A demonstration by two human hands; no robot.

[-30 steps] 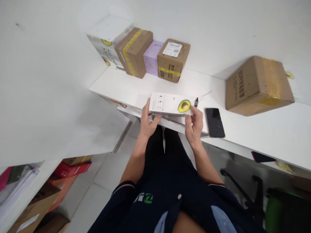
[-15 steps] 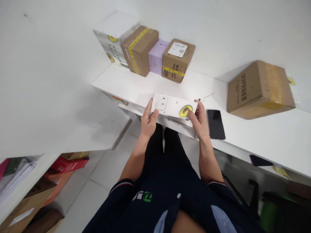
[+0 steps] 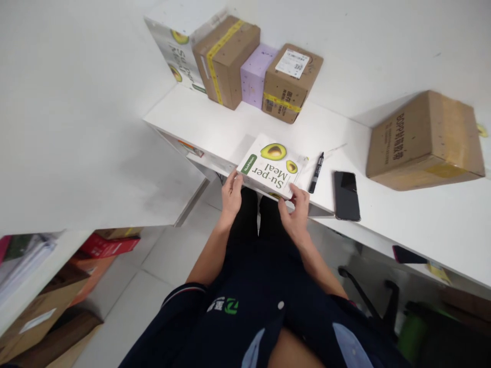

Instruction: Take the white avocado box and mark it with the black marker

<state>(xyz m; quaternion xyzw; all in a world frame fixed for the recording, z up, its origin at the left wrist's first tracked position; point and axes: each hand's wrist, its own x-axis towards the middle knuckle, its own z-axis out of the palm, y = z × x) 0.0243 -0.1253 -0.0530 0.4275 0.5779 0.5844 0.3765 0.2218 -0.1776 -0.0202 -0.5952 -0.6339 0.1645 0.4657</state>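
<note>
Two hands (image 3: 264, 204) grip one flat, rectangular white box (image 3: 272, 166).

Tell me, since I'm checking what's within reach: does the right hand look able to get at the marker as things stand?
Probably yes: the marker lies uncovered on the desk near the right hand, nothing between them, though that hand would likely first release the avocado box.

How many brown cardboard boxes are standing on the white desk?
3. A yellow-taped box left of the purple box, a labelled box right of it, and a large box farther right. More could be hidden behind them.
</note>
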